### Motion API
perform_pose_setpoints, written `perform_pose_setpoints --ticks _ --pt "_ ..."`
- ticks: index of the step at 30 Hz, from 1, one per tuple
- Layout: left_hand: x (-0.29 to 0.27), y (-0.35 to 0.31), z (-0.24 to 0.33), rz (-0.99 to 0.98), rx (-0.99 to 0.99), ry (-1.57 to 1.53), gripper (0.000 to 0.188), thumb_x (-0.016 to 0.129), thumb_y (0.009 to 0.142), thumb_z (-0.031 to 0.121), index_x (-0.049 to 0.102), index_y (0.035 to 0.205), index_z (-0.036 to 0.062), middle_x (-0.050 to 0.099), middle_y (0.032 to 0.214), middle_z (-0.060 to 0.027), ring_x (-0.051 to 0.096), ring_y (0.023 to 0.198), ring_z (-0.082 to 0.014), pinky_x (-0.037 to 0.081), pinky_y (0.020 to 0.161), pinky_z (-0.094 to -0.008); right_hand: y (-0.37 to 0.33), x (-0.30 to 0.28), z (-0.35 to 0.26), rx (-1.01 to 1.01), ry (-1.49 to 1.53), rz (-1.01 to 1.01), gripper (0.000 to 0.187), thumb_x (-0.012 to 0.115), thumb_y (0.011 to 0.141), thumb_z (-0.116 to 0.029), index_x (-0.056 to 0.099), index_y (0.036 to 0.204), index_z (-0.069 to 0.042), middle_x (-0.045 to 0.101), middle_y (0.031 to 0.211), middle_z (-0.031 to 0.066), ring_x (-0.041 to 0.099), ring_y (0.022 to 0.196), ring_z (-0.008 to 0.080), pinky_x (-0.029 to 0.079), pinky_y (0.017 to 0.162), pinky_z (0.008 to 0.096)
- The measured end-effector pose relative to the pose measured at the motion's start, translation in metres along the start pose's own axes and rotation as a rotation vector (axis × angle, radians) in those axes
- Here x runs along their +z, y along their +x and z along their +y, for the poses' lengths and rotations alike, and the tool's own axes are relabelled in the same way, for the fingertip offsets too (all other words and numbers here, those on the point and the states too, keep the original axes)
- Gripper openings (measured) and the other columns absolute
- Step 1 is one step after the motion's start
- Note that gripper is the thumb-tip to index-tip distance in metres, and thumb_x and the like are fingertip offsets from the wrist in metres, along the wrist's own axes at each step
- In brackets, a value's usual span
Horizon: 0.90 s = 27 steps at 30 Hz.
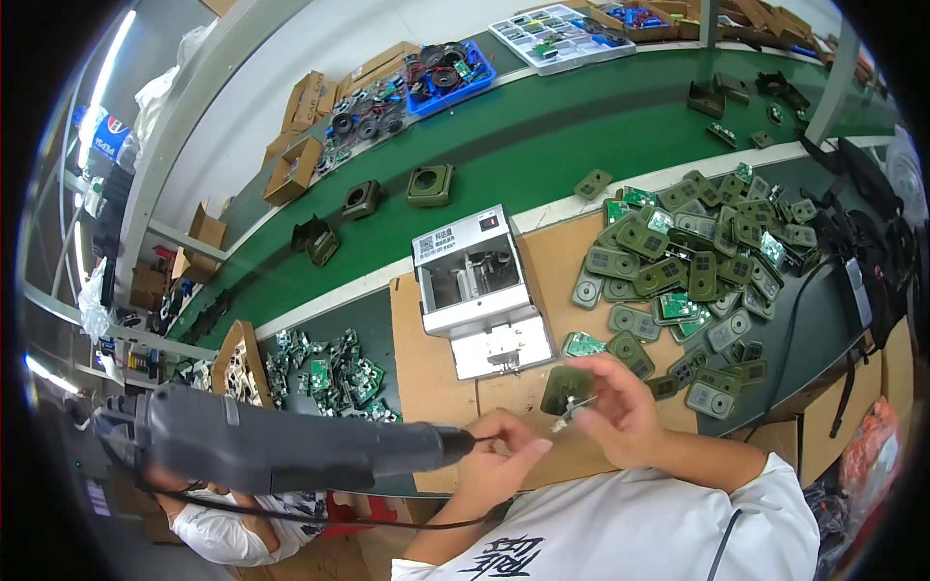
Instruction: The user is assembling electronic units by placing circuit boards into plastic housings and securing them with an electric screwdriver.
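Note:
A dark grey electric screwdriver (291, 447) reaches in from the left, very close in view, its narrow tip pointing right. My left hand (499, 460) is closed beside that tip, thumb and index finger near each other; what they hold, if anything, I cannot make out. Over the cardboard's front part, my right hand (625, 416) grips an olive green plastic cover (558, 389). Small silvery parts (572, 414) show at the cover's lower edge by the fingers. Beyond my hands stands a white and grey benchtop machine (473, 302) with an open window.
Olive plastic covers (668, 276) and green circuit boards pile up at the right. Small boards (354, 378) lie heaped left of the cardboard sheet (407, 310). Behind runs a green conveyor belt (523, 189) with square housings. Another person (237, 528) sits lower left; a cable hangs near me.

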State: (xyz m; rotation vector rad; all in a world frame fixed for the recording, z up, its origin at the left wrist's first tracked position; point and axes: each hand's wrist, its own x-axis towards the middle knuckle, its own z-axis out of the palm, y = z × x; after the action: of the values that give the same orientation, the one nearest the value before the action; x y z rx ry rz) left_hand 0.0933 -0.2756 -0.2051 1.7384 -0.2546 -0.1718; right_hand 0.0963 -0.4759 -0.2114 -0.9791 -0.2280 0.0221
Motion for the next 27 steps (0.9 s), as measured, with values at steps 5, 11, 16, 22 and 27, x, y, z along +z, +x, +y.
perform_pose_setpoints --ticks 5,11,16,22,27 --pt "0.008 0.017 0.034 0.09 0.38 0.272 0.026 0.084 0.068 0.008 0.063 0.082 0.0026 0.058 0.075 -0.0047 0.051 0.067 -0.0121 0.04 0.06 -0.0248 -0.005 -0.003 -0.001 -0.173 -0.43 -0.13 0.048 0.061 0.088 0.001 0.046 0.133 0.001 0.049 0.122 0.0095 0.053 0.111 0.0169 0.046 0.091 0.0302" --pt "0.007 0.015 0.024 0.006 0.189 0.041 0.017 0.079 0.072 0.002 0.065 0.082 0.0014 0.06 0.08 -0.0077 0.054 0.071 -0.0152 0.043 0.065 -0.0272 -0.007 0.011 -0.006 -0.041 -0.104 -0.058 0.044 0.065 0.086 0.0 0.052 0.127 0.003 0.052 0.118 0.0097 0.054 0.114 0.0186 0.048 0.096 0.0323" --pt "0.01 0.011 0.014 0.017 0.206 0.087 0.015 0.073 0.076 -0.001 0.062 0.087 -0.0018 0.06 0.088 -0.0106 0.053 0.078 -0.0169 0.044 0.072 -0.0287 -0.005 0.005 -0.01 -0.013 -0.346 -0.095 0.036 0.07 0.081 0.0 0.059 0.116 0.006 0.052 0.117 0.0144 0.055 0.111 0.0214 0.047 0.09 0.0327" --pt "0.017 0.024 0.008 0.009 0.27 -0.229 0.03 0.073 0.075 -0.002 0.064 0.103 -0.0065 0.059 0.103 -0.0154 0.057 0.094 -0.0219 0.046 0.082 -0.0335 -0.007 -0.005 0.0 -0.174 -0.448 -0.03 0.035 0.079 0.074 -0.008 0.072 0.109 -0.008 0.062 0.106 0.0112 0.063 0.089 0.0185 0.05 0.073 0.0275" --pt "0.012 0.017 -0.005 -0.045 0.359 -0.134 0.038 0.079 0.073 0.0 0.068 0.109 -0.0025 0.064 0.097 -0.0133 0.063 0.084 -0.0213 0.05 0.07 -0.0281 -0.006 -0.006 -0.019 -0.186 -0.702 -0.082 0.036 0.082 0.072 -0.012 0.074 0.107 -0.01 0.062 0.08 0.0038 0.061 0.075 0.0155 0.048 0.063 0.0247"
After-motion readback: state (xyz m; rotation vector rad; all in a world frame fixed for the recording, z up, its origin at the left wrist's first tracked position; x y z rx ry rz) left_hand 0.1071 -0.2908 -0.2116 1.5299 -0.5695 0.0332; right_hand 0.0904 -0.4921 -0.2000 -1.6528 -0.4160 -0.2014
